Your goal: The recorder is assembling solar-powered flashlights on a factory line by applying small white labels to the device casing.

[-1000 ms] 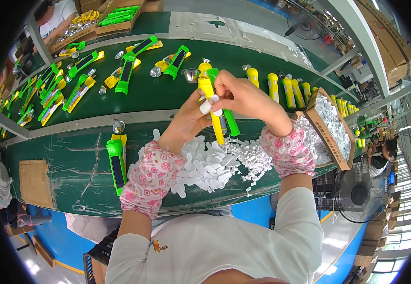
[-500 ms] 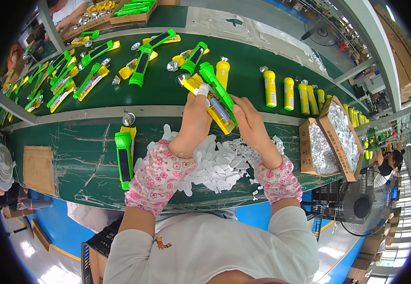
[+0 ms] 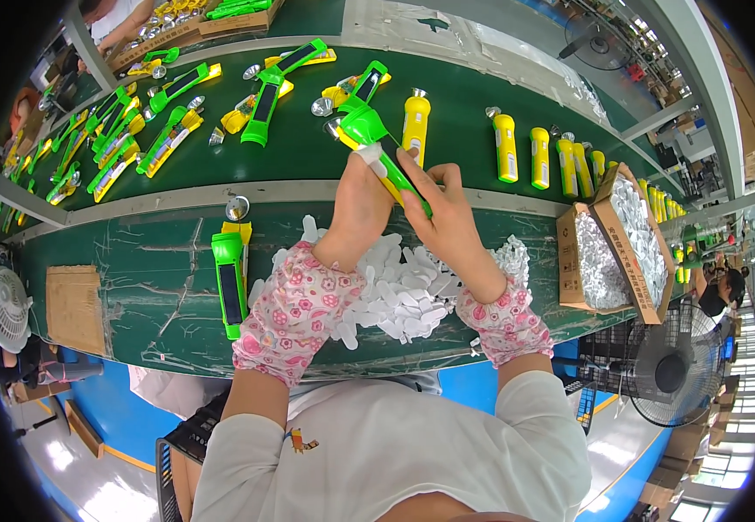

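Observation:
Both my hands hold a yellow and green flashlight, slanted over the inner edge of the bench. My left hand is wrapped round its yellow lower half, with something white on one finger. My right hand grips the green half with a dark panel, its fingers along the edge. The two halves lie against each other; the batteries inside are hidden. Below my wrists spreads a heap of white oblong plastic pieces, with smaller white bits beside it. Another green-topped flashlight lies left of my left forearm.
Half-built flashlights lie across the belt at left. Closed yellow flashlights stand in a row at right. An open carton of small white parts sits at the bench's right, near a black fan. A cardboard piece lies at left.
The green half has come down onto the yellow half, covering the batteries that showed before. My right hand has shifted left, its fingers now against the green half.

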Tool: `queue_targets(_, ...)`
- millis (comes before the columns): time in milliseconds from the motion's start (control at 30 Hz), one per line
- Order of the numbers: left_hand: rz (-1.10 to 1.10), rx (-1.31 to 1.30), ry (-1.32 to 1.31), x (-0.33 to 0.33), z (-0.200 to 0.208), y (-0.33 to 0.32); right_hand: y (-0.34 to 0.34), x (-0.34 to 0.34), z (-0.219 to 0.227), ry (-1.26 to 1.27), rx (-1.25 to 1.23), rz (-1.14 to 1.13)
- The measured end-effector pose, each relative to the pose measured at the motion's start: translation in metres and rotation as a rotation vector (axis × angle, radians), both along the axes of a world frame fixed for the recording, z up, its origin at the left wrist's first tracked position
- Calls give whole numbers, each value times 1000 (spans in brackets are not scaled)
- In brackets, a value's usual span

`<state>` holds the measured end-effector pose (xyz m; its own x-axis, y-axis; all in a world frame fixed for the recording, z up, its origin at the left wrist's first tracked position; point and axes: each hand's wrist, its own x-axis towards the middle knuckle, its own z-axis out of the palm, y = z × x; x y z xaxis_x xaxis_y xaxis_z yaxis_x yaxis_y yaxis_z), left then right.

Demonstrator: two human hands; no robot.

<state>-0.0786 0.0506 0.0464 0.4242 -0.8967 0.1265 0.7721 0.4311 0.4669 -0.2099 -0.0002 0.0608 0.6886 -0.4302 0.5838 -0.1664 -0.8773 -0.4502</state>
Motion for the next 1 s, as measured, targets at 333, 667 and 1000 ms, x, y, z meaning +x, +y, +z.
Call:
queue_targets(333,-336,216,-41,39,-19,-2,-13,7,-8,177,-458,-91)
queue_targets(667,-89,75,79,82,-21,-9,-51,-55,-41,561,192,209)
queue_targets(1000,-114,199,100,52,-18,-6,-42,-54,-59,620,70,273)
